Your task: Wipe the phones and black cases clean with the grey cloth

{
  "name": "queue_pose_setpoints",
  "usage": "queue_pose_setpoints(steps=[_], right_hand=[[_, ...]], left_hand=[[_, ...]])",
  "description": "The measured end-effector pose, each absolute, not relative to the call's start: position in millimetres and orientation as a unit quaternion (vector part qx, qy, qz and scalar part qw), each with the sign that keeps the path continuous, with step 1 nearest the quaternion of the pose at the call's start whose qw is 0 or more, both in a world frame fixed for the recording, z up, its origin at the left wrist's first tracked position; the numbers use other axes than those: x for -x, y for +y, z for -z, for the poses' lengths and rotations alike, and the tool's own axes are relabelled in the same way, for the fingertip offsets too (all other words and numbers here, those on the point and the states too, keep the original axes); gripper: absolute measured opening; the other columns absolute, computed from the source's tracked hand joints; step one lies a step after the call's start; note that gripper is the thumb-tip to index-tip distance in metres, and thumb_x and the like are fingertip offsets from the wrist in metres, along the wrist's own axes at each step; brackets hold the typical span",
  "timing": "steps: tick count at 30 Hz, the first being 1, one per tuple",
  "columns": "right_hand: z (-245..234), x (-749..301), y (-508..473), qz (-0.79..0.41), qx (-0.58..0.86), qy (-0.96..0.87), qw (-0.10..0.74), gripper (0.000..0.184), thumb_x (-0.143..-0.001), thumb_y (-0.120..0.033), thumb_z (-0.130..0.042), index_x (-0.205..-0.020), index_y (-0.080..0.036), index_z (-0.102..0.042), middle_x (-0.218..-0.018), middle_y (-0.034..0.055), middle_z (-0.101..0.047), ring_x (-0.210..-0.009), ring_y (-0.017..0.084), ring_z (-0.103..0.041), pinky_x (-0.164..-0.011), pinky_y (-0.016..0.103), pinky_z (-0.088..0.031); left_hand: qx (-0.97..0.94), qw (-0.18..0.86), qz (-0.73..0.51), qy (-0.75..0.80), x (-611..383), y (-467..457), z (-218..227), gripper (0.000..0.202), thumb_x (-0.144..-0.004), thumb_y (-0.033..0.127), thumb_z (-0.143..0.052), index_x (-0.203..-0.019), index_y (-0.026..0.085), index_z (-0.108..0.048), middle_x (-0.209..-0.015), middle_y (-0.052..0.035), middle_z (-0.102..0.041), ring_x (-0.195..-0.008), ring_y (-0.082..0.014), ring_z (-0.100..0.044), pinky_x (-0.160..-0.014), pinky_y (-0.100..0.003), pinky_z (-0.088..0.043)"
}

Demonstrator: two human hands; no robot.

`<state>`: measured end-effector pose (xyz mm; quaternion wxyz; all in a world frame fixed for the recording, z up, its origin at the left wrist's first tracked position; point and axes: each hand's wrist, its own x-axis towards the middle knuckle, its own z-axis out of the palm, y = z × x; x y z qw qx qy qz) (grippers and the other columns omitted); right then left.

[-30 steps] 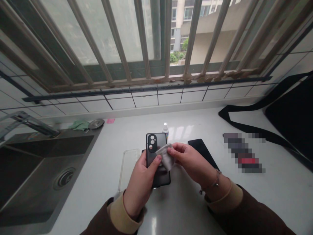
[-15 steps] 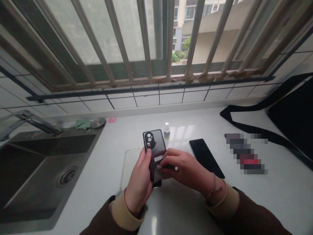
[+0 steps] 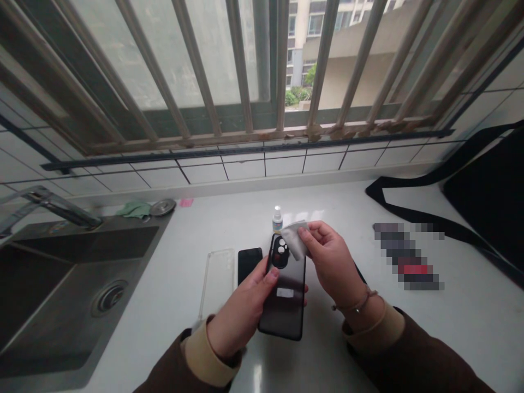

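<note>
A dark translucent phone case (image 3: 289,314) with a white label is gripped in my left hand (image 3: 245,305), its camera cutouts toward the top. A folded whitish cloth or tissue (image 3: 295,240) is pinched in my right hand (image 3: 333,262), touching or just over the case's upper right corner beside the cutouts. Behind the case stands a small white bottle (image 3: 277,220). To the left, a black phone (image 3: 249,261) lies next to a clear phone case (image 3: 218,278). My right hand hides most of another dark slab (image 3: 360,270).
A steel sink (image 3: 118,349) with a faucet (image 3: 61,207) is at left. Near its back edge lie a green cloth (image 3: 136,209), a metal strainer (image 3: 162,207) and a pink piece (image 3: 186,202). A black strap (image 3: 413,213) and a pixelated item (image 3: 409,259) lie at right.
The dark phone case has moved right and toward me, uncovering more of the black phone. My right hand has risen to the case's upper corner, with the whitish cloth now plainly showing.
</note>
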<state>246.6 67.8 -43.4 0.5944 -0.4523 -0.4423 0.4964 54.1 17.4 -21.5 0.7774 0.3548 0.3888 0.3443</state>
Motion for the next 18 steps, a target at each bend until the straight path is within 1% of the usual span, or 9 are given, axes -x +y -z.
queue_pose_setpoints(steps=[4, 6, 7, 9, 12, 13, 15, 16, 18], right_hand=[[42, -241, 65, -0.548, 0.417, -0.38, 0.618, 0.03, -0.095, -0.05, -0.082, -0.1, -0.023, -0.069, -0.096, 0.002, -0.079, -0.077, 0.015, -0.071, -0.068, 0.027, -0.059], [39, -237, 60, -0.557, 0.399, -0.409, 0.603, 0.028, -0.093, -0.048, -0.084, -0.097, -0.023, -0.07, -0.115, 0.0049, -0.079, -0.088, 0.017, -0.074, -0.074, 0.028, -0.062], [37, -236, 58, -0.558, 0.388, -0.44, 0.588, 0.026, -0.092, -0.046, -0.085, -0.095, -0.023, -0.071, -0.13, 0.0071, -0.075, -0.099, 0.019, -0.076, -0.08, 0.03, -0.064], [35, -233, 52, -0.56, 0.366, -0.502, 0.548, 0.022, -0.091, -0.042, -0.086, -0.092, -0.023, -0.075, -0.16, 0.0084, -0.057, -0.121, 0.024, -0.073, -0.091, 0.036, -0.065], [32, -232, 47, -0.547, 0.345, -0.583, 0.492, 0.013, -0.091, -0.035, -0.087, -0.091, -0.024, -0.08, -0.177, 0.0057, -0.034, -0.133, 0.029, -0.069, -0.108, 0.046, -0.061], [31, -233, 46, -0.537, 0.336, -0.611, 0.475, 0.01, -0.09, -0.032, -0.088, -0.091, -0.025, -0.081, -0.18, 0.0039, -0.028, -0.139, 0.031, -0.065, -0.114, 0.049, -0.057], [30, -235, 46, -0.516, 0.308, -0.664, 0.445, 0.007, -0.088, -0.028, -0.09, -0.09, -0.026, -0.084, -0.183, -0.0006, -0.019, -0.154, 0.035, -0.051, -0.125, 0.053, -0.046], [28, -236, 46, -0.514, 0.287, -0.682, 0.433, 0.008, -0.087, -0.027, -0.091, -0.09, -0.027, -0.085, -0.184, -0.0031, -0.016, -0.16, 0.037, -0.042, -0.128, 0.054, -0.043], [27, -239, 47, -0.531, 0.238, -0.697, 0.419, 0.009, -0.085, -0.028, -0.092, -0.092, -0.029, -0.086, -0.184, -0.007, -0.011, -0.165, 0.038, -0.03, -0.129, 0.053, -0.042]], left_hand=[[-0.344, 0.718, -0.416, 0.44, -55, 24, 27, 0.057, -0.1, 0.051, -0.073, -0.148, 0.025, -0.056, -0.105, -0.0061, -0.076, -0.076, -0.0159, -0.07, -0.068, -0.026, -0.056], [-0.327, 0.698, -0.446, 0.454, -55, 28, 27, 0.059, -0.1, 0.046, -0.074, -0.152, 0.028, -0.054, -0.101, -0.0032, -0.074, -0.073, -0.0138, -0.067, -0.065, -0.024, -0.052], [-0.318, 0.692, -0.463, 0.453, -56, 29, 27, 0.06, -0.1, 0.043, -0.075, -0.153, 0.029, -0.052, -0.103, -0.0034, -0.074, -0.076, -0.0144, -0.068, -0.068, -0.024, -0.053], [-0.296, 0.688, -0.499, 0.435, -57, 30, 26, 0.063, -0.097, 0.035, -0.078, -0.154, 0.029, -0.052, -0.115, -0.0065, -0.076, -0.092, -0.0177, -0.072, -0.081, -0.028, -0.056], [-0.267, 0.694, -0.532, 0.405, -60, 29, 21, 0.064, -0.097, 0.031, -0.079, -0.154, 0.028, -0.05, -0.132, -0.0112, -0.074, -0.112, -0.0242, -0.074, -0.096, -0.035, -0.057], [-0.259, 0.697, -0.535, 0.402, -60, 29, 20, 0.063, -0.098, 0.032, -0.077, -0.154, 0.029, -0.05, -0.133, -0.0117, -0.074, -0.113, -0.0253, -0.074, -0.098, -0.036, -0.057], [-0.243, 0.702, -0.539, 0.398, -60, 29, 17, 0.061, -0.1, 0.033, -0.074, -0.155, 0.03, -0.048, -0.134, -0.012, -0.075, -0.115, -0.0262, -0.075, -0.099, -0.039, -0.058], [-0.235, 0.705, -0.54, 0.396, -60, 29, 17, 0.061, -0.101, 0.031, -0.074, -0.156, 0.031, -0.048, -0.135, -0.0116, -0.075, -0.115, -0.0263, -0.075, -0.101, -0.04, -0.058], [-0.222, 0.706, -0.544, 0.396, -58, 30, 18, 0.063, -0.1, 0.03, -0.074, -0.157, 0.034, -0.048, -0.136, -0.01, -0.075, -0.113, -0.0255, -0.076, -0.101, -0.041, -0.059]])
